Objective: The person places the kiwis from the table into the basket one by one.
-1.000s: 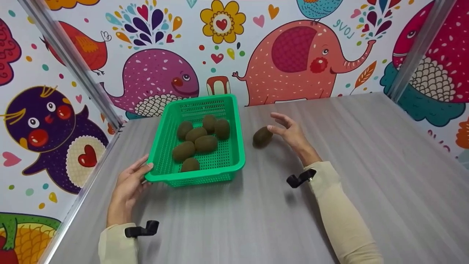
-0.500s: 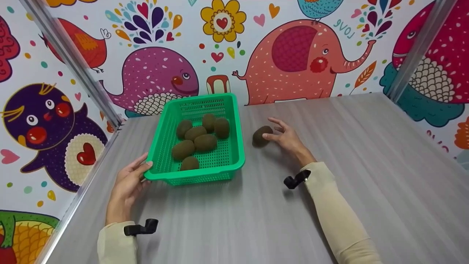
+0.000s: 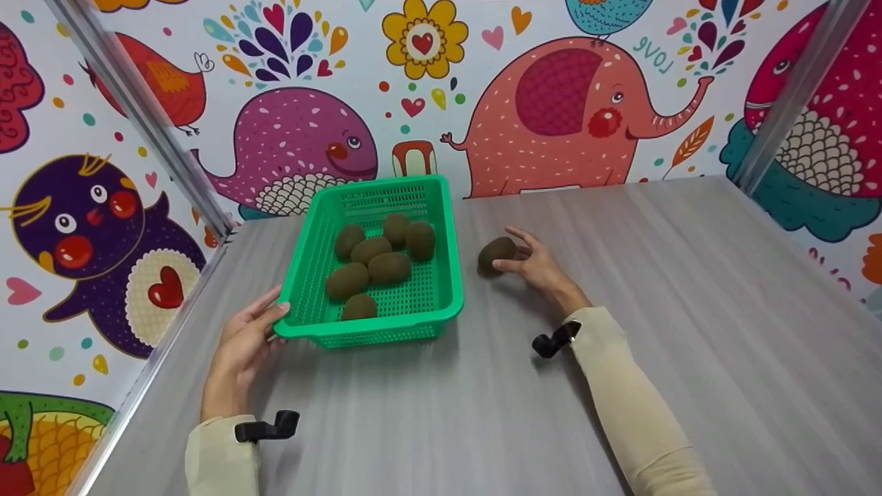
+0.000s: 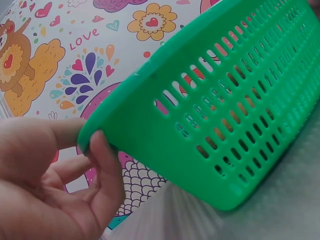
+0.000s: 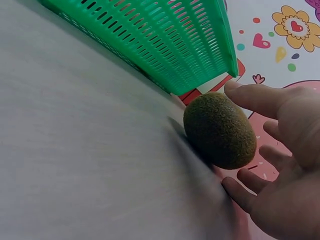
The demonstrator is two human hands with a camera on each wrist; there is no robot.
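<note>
My left hand (image 3: 242, 348) pinches the near left corner of a green plastic basket (image 3: 386, 329). In the left wrist view, its thumb and fingers (image 4: 107, 170) close over the basket's rim. Several brown, fuzzy kiwis (image 3: 389, 268) lie inside the basket. To the right of it, one kiwi (image 5: 220, 131) sits on the table. My right hand (image 3: 541, 267) is spread around that kiwi's right side. The thumb tip comes right up to the kiwi in the right wrist view, while the other fingers stand below it with a gap showing.
The grey wood-grain table (image 3: 413, 420) backs onto a wall (image 3: 427, 124) printed with cartoon animals. Metal posts (image 3: 148, 124) stand at both back corners. A black wrist mount (image 3: 555, 339) sticks out from each beige sleeve (image 3: 637, 399).
My right hand has come lower and closer around the loose kiwi, its thumb moving to the near side. The left hand keeps its hold on the basket, and the basket stays in place.
</note>
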